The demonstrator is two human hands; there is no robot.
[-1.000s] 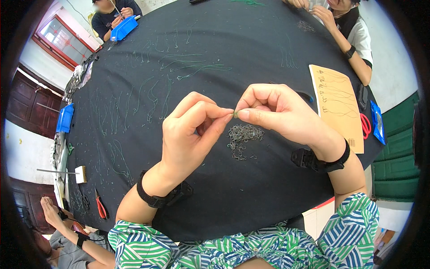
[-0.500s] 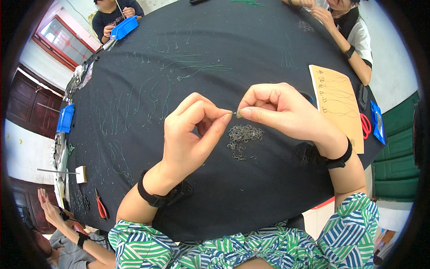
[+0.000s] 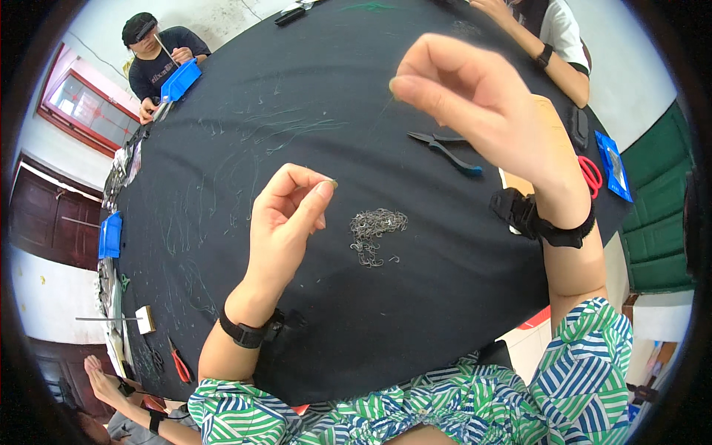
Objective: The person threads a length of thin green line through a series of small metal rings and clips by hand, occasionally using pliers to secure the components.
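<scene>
My left hand (image 3: 285,211) is closed in a pinch above the cloth. Something tiny and greenish shows at its fingertips, too small to name. Farther out and to the right, my right hand (image 3: 471,100) is raised, thumb and forefinger pinched on a thin green fishing line (image 3: 386,108) that trails faintly downward. Between the hands and nearer to me lies a heap of small metal fish hooks (image 3: 378,226), with a few loose at its near edge. Strands of green line (image 3: 297,130), some with hooks, lie spread over the black tablecloth (image 3: 415,311).
Dark-handled pliers (image 3: 449,152) lie below my right hand. Beside my right forearm are a cardboard sheet (image 3: 549,119), red-handled scissors (image 3: 591,176) and a blue packet (image 3: 614,167). Red pliers (image 3: 179,363) rest at the near left. Other people sit around the table, one with a blue tray (image 3: 180,79).
My hands have parted from their shared pinch. The right one has risen away and outward with the line; the left has drawn slightly left. The dark-handled pliers have come into sight.
</scene>
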